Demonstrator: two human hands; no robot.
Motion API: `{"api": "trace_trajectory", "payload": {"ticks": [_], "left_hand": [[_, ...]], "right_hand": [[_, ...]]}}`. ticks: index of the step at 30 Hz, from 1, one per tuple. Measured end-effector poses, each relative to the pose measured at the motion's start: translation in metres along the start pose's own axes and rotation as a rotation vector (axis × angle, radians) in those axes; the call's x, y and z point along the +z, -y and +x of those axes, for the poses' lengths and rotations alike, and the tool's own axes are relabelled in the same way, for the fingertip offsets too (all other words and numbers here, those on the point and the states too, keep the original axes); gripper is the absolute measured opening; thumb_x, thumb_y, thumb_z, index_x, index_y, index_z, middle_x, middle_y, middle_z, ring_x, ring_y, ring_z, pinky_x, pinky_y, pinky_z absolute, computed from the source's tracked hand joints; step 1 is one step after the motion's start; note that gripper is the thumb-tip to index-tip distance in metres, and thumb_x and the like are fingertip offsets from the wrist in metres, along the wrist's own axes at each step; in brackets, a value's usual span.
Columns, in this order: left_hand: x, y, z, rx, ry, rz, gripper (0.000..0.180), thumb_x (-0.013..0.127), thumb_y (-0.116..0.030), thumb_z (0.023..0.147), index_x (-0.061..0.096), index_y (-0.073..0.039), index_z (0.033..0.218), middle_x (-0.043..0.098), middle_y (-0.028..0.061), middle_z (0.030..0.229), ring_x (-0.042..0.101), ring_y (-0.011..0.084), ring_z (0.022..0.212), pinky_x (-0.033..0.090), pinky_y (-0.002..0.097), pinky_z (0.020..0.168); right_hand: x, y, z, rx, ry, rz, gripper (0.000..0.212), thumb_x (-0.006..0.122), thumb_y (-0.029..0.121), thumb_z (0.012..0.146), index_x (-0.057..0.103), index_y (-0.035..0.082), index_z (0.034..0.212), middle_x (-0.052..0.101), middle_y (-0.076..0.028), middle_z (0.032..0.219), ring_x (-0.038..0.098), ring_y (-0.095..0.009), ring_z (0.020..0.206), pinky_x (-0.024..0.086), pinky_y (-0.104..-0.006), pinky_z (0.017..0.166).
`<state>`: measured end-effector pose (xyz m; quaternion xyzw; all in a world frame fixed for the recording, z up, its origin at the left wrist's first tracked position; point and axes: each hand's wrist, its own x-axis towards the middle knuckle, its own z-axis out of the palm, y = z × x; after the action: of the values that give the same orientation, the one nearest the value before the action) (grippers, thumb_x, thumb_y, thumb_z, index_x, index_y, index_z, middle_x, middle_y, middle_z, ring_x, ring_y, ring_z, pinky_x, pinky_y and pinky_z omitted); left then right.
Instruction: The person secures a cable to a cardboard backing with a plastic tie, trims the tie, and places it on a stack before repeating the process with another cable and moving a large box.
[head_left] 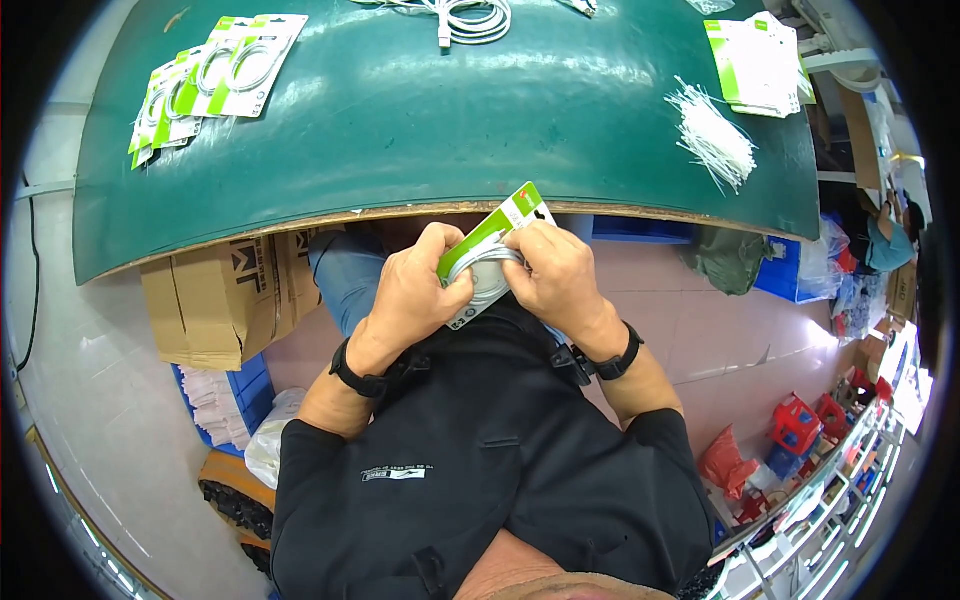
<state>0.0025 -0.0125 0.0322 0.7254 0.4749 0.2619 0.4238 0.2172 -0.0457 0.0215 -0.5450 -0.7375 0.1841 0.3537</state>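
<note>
Over my lap, just off the table's near edge, a green and white backing card [520,208] is held at a slant with a coiled white-grey cable [484,258] against its front. My left hand [425,280] grips the card and coil from the left, its thumb pressed on the cable. From the right, my right hand [555,272] pinches the coil and card near the upper edge. The fingers behind the card are hidden, and whether a tie fixes the cable is too small to tell.
Several carded cables [235,70] lie at the table's far left. Loose cables [470,20] rest at the far middle. On the right are white cable ties [712,138] and a stack of cards [757,65]. A cardboard box [215,300] stands below the green table [430,130].
</note>
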Motion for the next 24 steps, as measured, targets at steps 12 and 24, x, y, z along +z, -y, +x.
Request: {"api": "trace_trajectory", "payload": {"ticks": [12, 24], "left_hand": [[-0.002, 0.002, -0.003, 0.022, 0.021, 0.01, 0.031, 0.072, -0.005, 0.083, 0.059, -0.001, 0.111, 0.072, 0.0169, 0.09, 0.074, 0.0263, 0.081, 0.056, 0.0331, 0.073], [-0.015, 0.021, 0.012, -0.112, -0.099, -0.481, 0.036, 0.067, 0.001, 0.095, 0.05, 0.0, 0.126, 0.07, 0.0051, 0.104, 0.064, 0.0074, 0.092, 0.053, 0.0251, 0.079]], "right_hand": [[0.003, 0.003, 0.003, -0.111, -0.052, 0.066, 0.022, 0.07, -0.007, 0.075, 0.067, 0.002, 0.095, 0.066, -0.013, 0.083, 0.066, -0.033, 0.071, 0.053, -0.0416, 0.062], [0.007, 0.037, 0.024, -0.285, -0.139, -0.083, 0.027, 0.083, 0.008, 0.073, 0.069, 0.006, 0.096, 0.065, -0.007, 0.101, 0.061, -0.028, 0.088, 0.047, -0.0399, 0.075]]}}
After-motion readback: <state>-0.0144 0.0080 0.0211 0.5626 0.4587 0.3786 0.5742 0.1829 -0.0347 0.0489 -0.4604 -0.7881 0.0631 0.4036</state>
